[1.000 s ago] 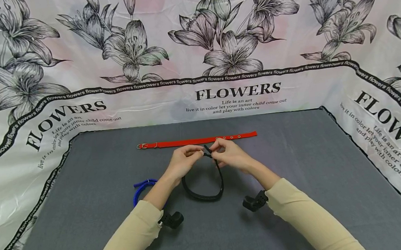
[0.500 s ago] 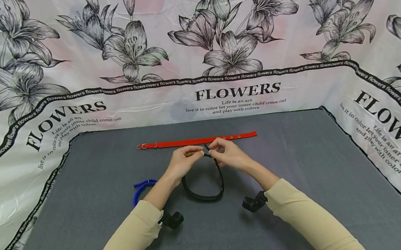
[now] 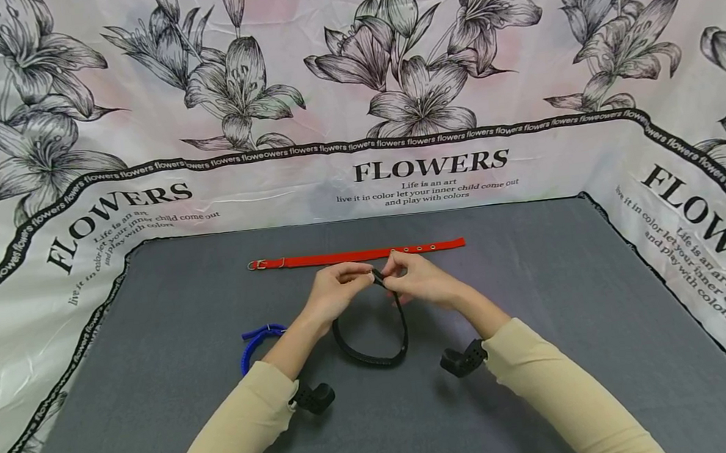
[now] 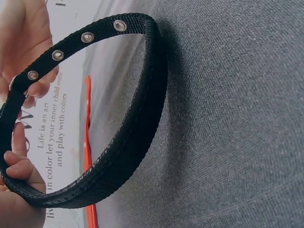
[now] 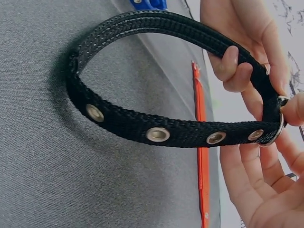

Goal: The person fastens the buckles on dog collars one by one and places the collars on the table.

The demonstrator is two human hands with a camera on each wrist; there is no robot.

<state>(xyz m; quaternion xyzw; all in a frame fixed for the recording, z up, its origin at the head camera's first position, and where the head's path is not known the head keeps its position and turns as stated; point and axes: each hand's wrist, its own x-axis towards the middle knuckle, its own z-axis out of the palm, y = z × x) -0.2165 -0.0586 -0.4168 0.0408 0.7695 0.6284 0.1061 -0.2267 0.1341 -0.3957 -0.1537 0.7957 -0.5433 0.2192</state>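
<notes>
A black webbing collar (image 3: 377,361) is bent into a loop, its lower curve hanging toward me in the head view. My left hand (image 3: 336,288) grips one end, with fingers curled round the padded band in the right wrist view. Thumb and fingers of my right hand (image 3: 425,279) pinch the eyelet end close beside it. Several metal eyelets (image 5: 157,134) run along this part of the strap. By my right thumb, a metal ring (image 5: 279,135) goes round the strap where the two ends meet. Fingers partly hide the buckle area.
A red collar (image 3: 340,257) lies stretched out flat just beyond both hands, with its buckle at the left. A blue collar (image 3: 261,332), curled up, sits beside my left wrist. Grey cloth (image 3: 541,274) covers the table, bordered by white flower-printed fabric (image 3: 266,192).
The black strap end that stuck up between my fingers has tilted down, and a wider face of it shows. Both hands and the loop have shifted very slightly right.
</notes>
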